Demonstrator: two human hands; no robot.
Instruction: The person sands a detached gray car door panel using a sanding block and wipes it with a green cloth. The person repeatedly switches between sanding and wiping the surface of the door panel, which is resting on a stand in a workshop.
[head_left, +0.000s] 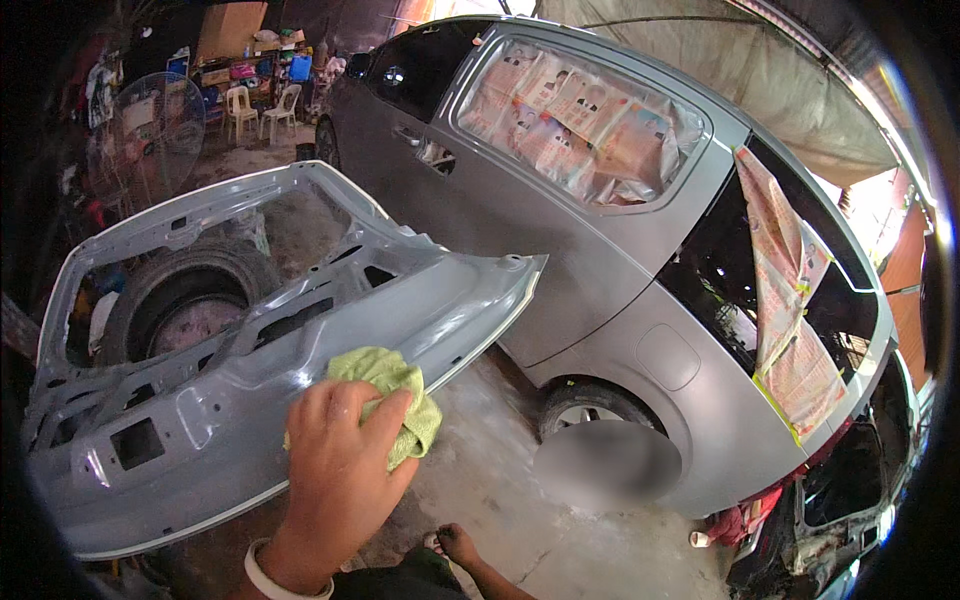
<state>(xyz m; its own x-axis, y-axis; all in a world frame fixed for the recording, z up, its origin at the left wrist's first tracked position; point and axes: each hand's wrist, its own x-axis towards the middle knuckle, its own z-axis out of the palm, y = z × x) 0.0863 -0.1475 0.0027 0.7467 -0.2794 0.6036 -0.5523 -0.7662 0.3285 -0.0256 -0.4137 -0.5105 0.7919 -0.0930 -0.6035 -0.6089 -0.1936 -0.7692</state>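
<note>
My left hand [345, 440], with a pale band at the wrist, is closed around a bunched yellow-green cloth [415, 410]. The cloth is over the lower edge of a detached grey vehicle tailgate [240, 420]; whether it touches the panel I cannot tell. The tailgate lies with its inner side up, showing cut-outs and a large window opening. Far below, near my legs, my right hand [458, 545] hangs low at the end of its forearm; it looks small and dim, and its fingers are not clear.
Beyond the tailgate stands a grey vehicle [600, 260], its side window covered with printed sheets [580, 115] under plastic. A tyre [190, 270] shows through the tailgate opening. Behind are a large fan [150, 135] and plastic chairs [280, 110]. A blurred patch covers part of the rear wheel [590, 405].
</note>
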